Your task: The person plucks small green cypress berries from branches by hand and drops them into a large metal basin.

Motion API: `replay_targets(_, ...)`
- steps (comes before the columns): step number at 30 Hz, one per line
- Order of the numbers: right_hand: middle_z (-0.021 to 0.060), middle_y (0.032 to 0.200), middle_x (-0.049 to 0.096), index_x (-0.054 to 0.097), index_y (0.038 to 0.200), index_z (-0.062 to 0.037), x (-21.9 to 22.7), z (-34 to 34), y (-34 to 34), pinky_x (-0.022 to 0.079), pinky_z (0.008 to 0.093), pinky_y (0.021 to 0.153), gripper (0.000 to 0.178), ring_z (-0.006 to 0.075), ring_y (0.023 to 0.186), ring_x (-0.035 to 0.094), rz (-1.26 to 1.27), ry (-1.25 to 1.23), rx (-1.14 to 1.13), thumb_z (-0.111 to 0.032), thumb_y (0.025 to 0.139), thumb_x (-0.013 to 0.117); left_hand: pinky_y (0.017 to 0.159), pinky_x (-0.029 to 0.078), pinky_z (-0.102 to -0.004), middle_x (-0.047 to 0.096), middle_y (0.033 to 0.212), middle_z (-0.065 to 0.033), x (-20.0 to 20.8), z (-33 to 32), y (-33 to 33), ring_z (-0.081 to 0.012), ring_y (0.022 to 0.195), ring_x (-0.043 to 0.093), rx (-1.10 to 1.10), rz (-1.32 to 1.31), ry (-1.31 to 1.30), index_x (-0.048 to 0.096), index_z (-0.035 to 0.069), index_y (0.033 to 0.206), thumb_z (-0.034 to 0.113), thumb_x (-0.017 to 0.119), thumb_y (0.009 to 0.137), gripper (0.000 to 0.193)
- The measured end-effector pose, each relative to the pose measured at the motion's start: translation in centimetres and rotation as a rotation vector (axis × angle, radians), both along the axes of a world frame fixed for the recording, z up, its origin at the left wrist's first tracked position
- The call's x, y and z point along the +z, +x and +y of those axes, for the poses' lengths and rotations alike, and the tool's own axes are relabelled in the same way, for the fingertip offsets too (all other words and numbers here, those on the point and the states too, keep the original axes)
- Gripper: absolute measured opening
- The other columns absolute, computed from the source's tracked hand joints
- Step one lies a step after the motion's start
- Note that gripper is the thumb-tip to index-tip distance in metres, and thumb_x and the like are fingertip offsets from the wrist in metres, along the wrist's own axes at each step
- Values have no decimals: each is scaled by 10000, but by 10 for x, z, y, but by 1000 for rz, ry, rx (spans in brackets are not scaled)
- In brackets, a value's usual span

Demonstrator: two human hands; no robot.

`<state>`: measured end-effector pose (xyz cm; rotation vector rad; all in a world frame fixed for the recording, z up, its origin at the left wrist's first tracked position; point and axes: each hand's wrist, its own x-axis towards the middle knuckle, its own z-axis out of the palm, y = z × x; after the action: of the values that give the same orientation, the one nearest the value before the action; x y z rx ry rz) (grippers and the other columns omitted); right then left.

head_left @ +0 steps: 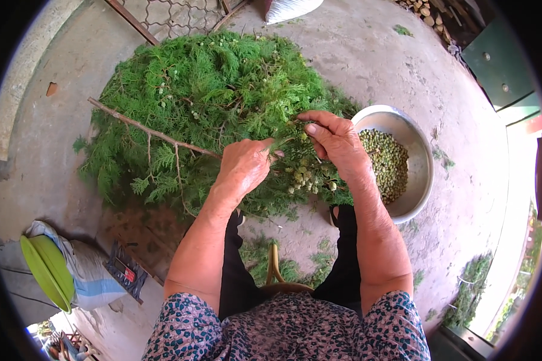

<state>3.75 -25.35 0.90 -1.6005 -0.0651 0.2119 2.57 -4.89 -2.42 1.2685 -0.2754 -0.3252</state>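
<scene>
My left hand is closed around a leafy evergreen branch, whose bare brown stem runs out to the left. Just right of it, the thumb and forefinger of my right hand come together at the green tip of a sprig; what sits between them is too small to make out. Below my hands hangs a cluster of pale green cones. Under and beyond both hands spreads a large heap of cut evergreen branches. Beside my right forearm, a metal basin holds many small round green cones.
A green plastic basin leans by a grey sack at the lower left. A metal grille and a white sack lie at the far side. Stacked firewood stands far right; loose sprigs lie at the right.
</scene>
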Motion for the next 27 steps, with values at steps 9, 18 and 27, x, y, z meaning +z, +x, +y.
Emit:
replay_targets(9,-25,606,491,598,834,-52,-12,-19,12,283,189,366,131,42,426,375,-5,406,-478,-147,890,526,471,367,-285,438,542,11,-4,-3,4,-92,467,384,18,-361,517,592,-62,966,251,591,827,342)
replay_targets(18,-20,601,494,601,970,-21,-2,-5,-1,340,183,395,215,47,439,410,57,-53,2,-204,903,510,449,352,-283,457,541,-30,1,-2,-1,-127,453,408,47,-39,180,590,-40,899,263,586,805,317)
replay_targets(27,-13,563,474,585,794,-33,-10,15,-6,268,198,349,170,55,399,363,84,74,-408,-165,884,525,461,379,-344,477,530,-97,11,-18,3,-274,500,508,-25,-485,832,493,85,662,280,531,740,213)
